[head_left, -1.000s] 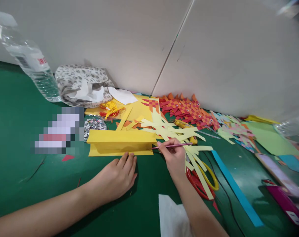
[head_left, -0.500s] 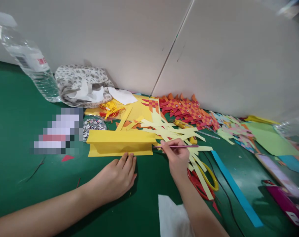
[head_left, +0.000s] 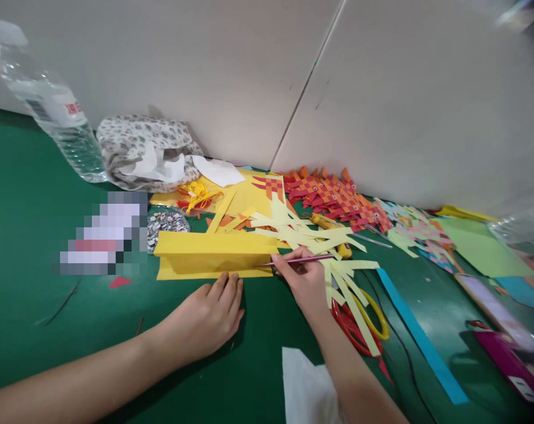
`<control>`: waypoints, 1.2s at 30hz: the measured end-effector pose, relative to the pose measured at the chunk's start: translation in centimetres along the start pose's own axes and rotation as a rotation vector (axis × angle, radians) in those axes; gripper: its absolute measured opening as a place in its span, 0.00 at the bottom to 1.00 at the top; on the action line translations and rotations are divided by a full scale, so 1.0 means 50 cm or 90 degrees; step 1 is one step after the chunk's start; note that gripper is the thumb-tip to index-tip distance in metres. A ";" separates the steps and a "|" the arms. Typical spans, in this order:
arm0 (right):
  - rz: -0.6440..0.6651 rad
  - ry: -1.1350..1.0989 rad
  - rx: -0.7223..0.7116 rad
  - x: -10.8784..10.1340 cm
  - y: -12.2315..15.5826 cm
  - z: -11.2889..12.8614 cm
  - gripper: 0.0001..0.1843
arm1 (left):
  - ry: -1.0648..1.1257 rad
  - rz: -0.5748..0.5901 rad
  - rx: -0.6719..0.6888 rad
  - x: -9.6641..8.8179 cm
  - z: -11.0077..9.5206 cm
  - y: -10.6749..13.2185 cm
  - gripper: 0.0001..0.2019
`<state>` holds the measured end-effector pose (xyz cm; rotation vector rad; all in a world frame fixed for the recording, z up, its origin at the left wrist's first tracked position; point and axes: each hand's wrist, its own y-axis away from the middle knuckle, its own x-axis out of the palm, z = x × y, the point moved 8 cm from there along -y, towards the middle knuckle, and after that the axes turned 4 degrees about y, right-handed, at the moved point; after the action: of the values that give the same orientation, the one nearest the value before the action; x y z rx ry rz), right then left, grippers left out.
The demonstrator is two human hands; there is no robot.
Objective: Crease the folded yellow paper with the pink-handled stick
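Observation:
A folded sheet of yellow paper (head_left: 218, 242) lies on the green table, its upper flap raised along a lengthwise crease. The fingertips of my left hand (head_left: 209, 315) rest on its lower edge, fingers fairly straight, with the thumb lower down at the side. My right hand (head_left: 302, 280) is closed around a thin dark pink pencil (head_left: 316, 259). The pencil slants slightly down to the left, with its tip over the paper's lower part near the right end. Whether the tip touches the paper is hard to tell.
Pale yellow strips (head_left: 302, 227) and scissors with red and yellow handles (head_left: 372, 315) lie to the right. Behind are woven red-orange paper fish (head_left: 332, 197), a patterned pouch (head_left: 147, 138) and a water bottle (head_left: 55, 112). A blue strip (head_left: 421, 335) lies at right, white tissue (head_left: 308, 386) in front.
My right hand has moved left, bringing the pencil's tip from beside the paper's right end onto the area over the paper. My left hand and the paper have hardly moved.

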<state>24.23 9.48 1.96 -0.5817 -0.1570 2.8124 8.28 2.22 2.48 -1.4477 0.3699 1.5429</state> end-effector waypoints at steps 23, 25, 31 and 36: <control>-0.085 0.002 -0.024 -0.034 -0.001 -0.003 0.15 | -0.003 0.001 0.001 0.002 -0.001 0.003 0.18; -0.036 0.009 -0.023 -0.018 -0.001 -0.001 0.16 | -0.003 0.006 0.002 0.003 -0.001 0.002 0.18; -0.025 0.015 -0.033 -0.010 0.003 0.008 0.16 | 0.005 -0.002 0.003 0.001 0.000 0.000 0.18; 0.031 0.026 -0.031 0.003 0.001 0.004 0.16 | 0.005 -0.004 0.005 0.001 -0.001 0.001 0.18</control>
<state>24.00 9.48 2.07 -0.6616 -0.2071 2.8479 8.27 2.19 2.41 -1.4481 0.3743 1.5296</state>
